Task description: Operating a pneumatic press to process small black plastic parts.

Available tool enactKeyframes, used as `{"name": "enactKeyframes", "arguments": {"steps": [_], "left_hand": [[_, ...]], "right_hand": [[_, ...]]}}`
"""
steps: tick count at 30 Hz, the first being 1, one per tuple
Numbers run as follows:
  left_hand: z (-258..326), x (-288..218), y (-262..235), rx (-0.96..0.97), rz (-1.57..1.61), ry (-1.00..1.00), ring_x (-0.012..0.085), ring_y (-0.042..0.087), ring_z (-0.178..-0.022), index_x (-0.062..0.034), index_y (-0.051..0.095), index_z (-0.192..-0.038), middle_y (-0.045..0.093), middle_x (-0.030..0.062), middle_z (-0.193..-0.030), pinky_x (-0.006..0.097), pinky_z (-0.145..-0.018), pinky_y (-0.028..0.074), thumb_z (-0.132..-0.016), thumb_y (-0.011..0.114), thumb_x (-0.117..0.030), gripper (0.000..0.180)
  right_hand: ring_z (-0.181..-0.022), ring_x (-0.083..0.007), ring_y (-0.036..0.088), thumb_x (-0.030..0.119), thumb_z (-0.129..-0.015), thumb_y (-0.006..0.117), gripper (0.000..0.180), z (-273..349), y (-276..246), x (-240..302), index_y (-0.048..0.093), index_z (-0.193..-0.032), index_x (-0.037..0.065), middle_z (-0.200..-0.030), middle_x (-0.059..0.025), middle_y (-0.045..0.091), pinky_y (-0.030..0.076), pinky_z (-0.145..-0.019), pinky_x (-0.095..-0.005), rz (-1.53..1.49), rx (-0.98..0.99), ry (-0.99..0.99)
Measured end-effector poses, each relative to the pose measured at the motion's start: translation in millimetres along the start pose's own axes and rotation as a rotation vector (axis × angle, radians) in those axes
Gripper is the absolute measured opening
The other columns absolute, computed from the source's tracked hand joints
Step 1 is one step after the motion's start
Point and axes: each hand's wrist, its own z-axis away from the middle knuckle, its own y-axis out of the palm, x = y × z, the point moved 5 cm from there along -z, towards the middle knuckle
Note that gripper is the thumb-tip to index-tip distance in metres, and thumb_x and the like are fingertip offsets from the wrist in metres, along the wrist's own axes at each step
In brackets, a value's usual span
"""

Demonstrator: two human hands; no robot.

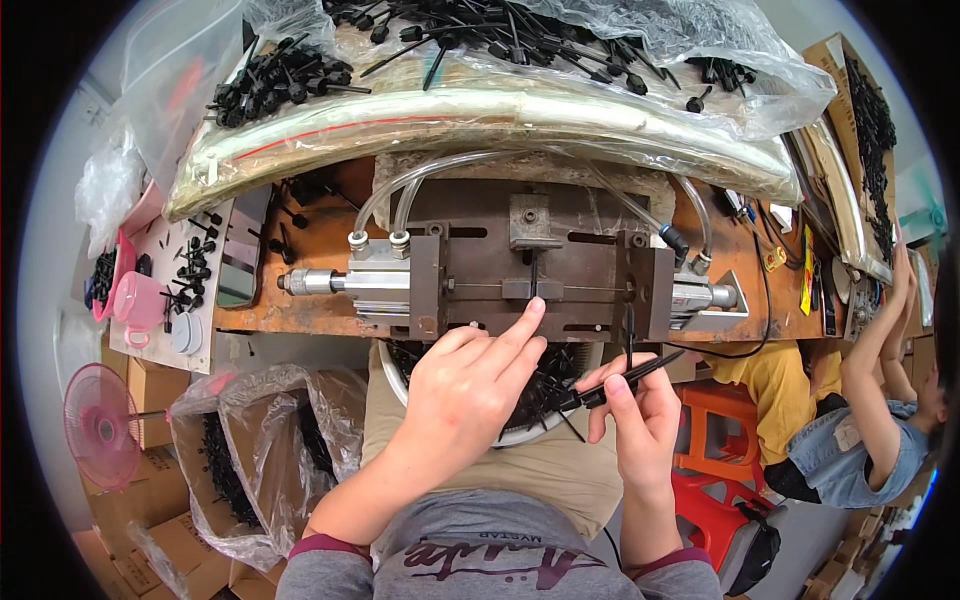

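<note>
My left hand reaches up with its index finger stretched out. The fingertip rests at the lower end of a thin black rod standing in the middle of a dark metal clamping fixture; the fingers hold nothing. Lower and to the right, my right hand pinches several black plastic rods between thumb and fingers, one pointing up and another slanting right. Beneath both hands, a white basin filled with black rod-like parts sits on my lap, partly covered by them.
Air cylinders with clear hoses flank the fixture on the wooden bench. Behind it lies a plastic-covered heap of black parts. Lined boxes and a pink fan stand left. A co-worker sits right, near red stools.
</note>
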Motion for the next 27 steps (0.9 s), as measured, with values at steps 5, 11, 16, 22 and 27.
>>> {"name": "enactKeyframes", "arguments": {"steps": [5,11,16,22,27], "left_hand": [[-2,4,0,-0.017,0.033,-0.05,0.0198,0.062,-0.065,-0.0044,0.068,-0.091,0.064,0.0076,-0.121,0.028,-0.063,0.05,-0.067,0.075,-0.008,0.024],[-4,4,3,-0.056,0.056,-0.076,0.0166,0.061,-0.059,-0.005,0.069,-0.088,0.066,0.0074,-0.116,0.026,-0.056,0.048,-0.066,0.077,-0.009,0.024],[-4,4,4,-0.04,0.038,-0.071,0.016,0.06,-0.056,-0.0057,0.07,-0.089,0.067,0.0077,-0.115,0.024,-0.053,0.047,-0.066,0.077,-0.01,0.024],[2,-6,-11,-0.008,0.303,0.006,0.0173,0.063,-0.063,-0.0066,0.071,-0.097,0.069,0.0101,-0.108,0.026,-0.057,0.05,-0.067,0.079,-0.014,0.031],[14,-27,-20,0.09,0.55,0.076,0.0187,0.064,-0.069,-0.0048,0.072,-0.099,0.067,0.0075,-0.096,0.029,-0.06,0.054,-0.067,0.078,-0.007,0.032]], "right_hand": [[-0.049,-0.0052,0.048,0.007,-0.096,0.053,0.009,2,1,-2,0.051,-0.098,-0.001,-0.088,-0.0114,0.065,0.039,-0.045,-0.0185,-0.004,-0.018,0.02],[-0.048,0.0008,0.041,0.011,-0.094,0.059,0.01,5,-1,-4,0.054,-0.096,0.003,-0.077,-0.004,0.063,0.03,-0.042,-0.0158,-0.021,-0.034,0.092],[-0.051,0.0006,0.043,0.016,-0.093,0.061,0.013,4,0,-5,0.055,-0.097,0.005,-0.073,-0.0001,0.061,0.029,-0.044,-0.0159,-0.038,-0.012,0.16],[-0.053,0.0001,0.043,0.021,-0.094,0.06,0.016,5,-1,-8,0.055,-0.097,0.006,-0.072,0.0021,0.059,0.029,-0.045,-0.0172,-0.035,-0.001,0.184],[-0.049,0.0004,0.038,0.021,-0.096,0.057,0.015,5,9,-13,0.054,-0.097,0.006,-0.071,0.002,0.058,0.024,-0.041,-0.0166,-0.146,0.067,0.217]]}}
